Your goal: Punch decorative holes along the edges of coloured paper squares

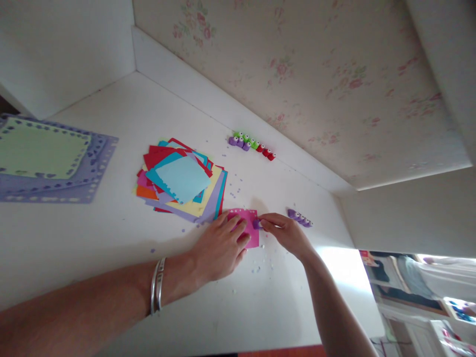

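My left hand point(222, 245) lies flat, fingers spread, on a pink paper square point(250, 224) and holds it down on the white table point(111, 248). My right hand point(284, 232) pinches a small purple punch point(256, 224) at the square's right edge. Two silver bangles point(158, 285) ring my left wrist. Small paper dots lie scattered around the pink square.
A fanned stack of coloured paper squares point(182, 178), light blue on top, lies left of the hands. A row of small punches point(252, 145) stands by the wall, several purple ones point(299, 218) right of my right hand. Punched green and purple sheets point(48, 158) lie far left.
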A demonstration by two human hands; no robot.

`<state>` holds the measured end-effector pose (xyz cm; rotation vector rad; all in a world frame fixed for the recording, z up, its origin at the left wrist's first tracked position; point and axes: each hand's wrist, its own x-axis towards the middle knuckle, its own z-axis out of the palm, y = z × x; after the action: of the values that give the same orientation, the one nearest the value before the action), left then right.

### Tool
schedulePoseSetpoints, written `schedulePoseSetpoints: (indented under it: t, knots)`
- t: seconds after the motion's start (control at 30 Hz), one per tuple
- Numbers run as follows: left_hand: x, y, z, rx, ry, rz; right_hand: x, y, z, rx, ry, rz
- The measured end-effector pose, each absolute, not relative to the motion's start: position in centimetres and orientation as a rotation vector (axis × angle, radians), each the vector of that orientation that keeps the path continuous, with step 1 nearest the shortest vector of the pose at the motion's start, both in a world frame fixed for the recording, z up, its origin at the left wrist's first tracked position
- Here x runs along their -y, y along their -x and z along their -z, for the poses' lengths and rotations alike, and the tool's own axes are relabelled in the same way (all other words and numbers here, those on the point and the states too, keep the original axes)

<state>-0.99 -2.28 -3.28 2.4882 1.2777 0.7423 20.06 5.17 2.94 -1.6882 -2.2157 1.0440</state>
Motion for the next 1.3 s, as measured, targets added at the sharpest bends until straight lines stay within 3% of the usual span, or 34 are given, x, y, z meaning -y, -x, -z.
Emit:
schedulePoseSetpoints:
  t: [0.9, 1.13, 1.3]
  knots:
    - [2.4, 0.9, 2.9, -1.27, -2.516, -0.756, -5.0, -20.1, -1.1, 1.989, 1.664, -1.217]
    - [2.3, 0.9, 2.8, -1.255, -2.542, -0.716, -5.3, -21.1, -2.2, 2.013, 1.647, -1.431]
    - [2.3, 0.9, 2.9, -1.266, -2.561, -0.69, -5.3, -23.3, -2.9, 2.149, 1.698, -1.315]
